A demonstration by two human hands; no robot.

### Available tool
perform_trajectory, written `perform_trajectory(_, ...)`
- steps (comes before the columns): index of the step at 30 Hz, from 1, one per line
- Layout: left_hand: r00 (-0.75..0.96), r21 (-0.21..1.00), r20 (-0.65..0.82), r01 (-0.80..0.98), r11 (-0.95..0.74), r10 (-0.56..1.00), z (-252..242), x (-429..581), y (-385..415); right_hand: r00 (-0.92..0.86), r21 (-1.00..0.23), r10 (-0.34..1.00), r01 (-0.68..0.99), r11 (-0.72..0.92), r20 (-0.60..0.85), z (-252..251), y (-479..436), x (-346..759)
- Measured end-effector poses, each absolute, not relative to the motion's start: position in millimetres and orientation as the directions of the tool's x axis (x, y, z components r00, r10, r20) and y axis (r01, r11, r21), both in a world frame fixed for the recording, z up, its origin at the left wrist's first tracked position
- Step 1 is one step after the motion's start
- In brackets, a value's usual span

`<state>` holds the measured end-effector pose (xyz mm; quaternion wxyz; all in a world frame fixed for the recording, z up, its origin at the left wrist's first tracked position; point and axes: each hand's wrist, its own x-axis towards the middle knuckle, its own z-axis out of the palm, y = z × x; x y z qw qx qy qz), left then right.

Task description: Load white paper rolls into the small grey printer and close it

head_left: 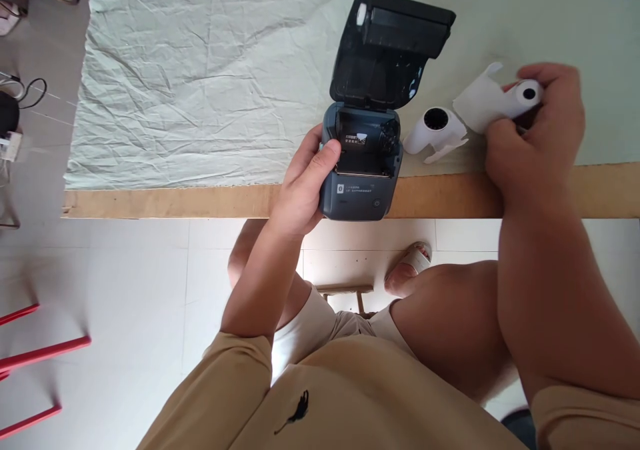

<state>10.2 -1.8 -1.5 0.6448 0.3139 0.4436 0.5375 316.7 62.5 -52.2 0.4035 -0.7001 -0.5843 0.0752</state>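
My left hand [306, 187] is closed around the left side of a dark portable label printer [361, 200], thumb on the rim of its roll bay. The printer's lid [383, 70] stands flipped up, and its bay shows no roll inside. To the right, my right hand [543, 127] grips a small white paper roll [520, 100] with a dark core hole, fingers behind it and thumb in front. A loose torn end of paper spreads leftward from that roll. Between the hands, a second white paper roll [431, 133] with a wider core stands on the cloth, its torn end sticking out.
A wrinkled pale green cloth [200, 83] covers the table, with a wooden front edge [175, 201] in front of my body. Red legs [45, 355] of furniture lie at the lower left. A dark cable [35, 93] and a small white box [11, 147] are at far left.
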Motion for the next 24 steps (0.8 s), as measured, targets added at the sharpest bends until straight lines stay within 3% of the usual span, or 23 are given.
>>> perform_trajectory(11,0.143,0.941,0.026,-0.338,0.024,0.989,-37.6,-5.1,14.7,0.275,-0.626,0.896,0.78,0.004,0.348,-42.8,57.2,316.7)
perform_trajectory(18,0.12,0.95,0.039,-0.312,0.0,0.992,-39.1,-5.5,11.4,0.24,-0.654,0.918,0.756,0.027,0.316,-44.5,53.3,325.8)
perform_trajectory(22,0.129,0.95,0.024,-0.311,0.018,0.991,-38.2,-5.6,11.8,0.156,-0.583,0.928,0.809,0.076,0.337,-46.2,56.2,324.5)
perform_trajectory(24,0.141,0.95,0.016,-0.312,0.029,0.99,-38.5,-6.5,12.0,0.209,-0.551,0.92,0.834,0.009,0.332,-41.8,59.2,317.9)
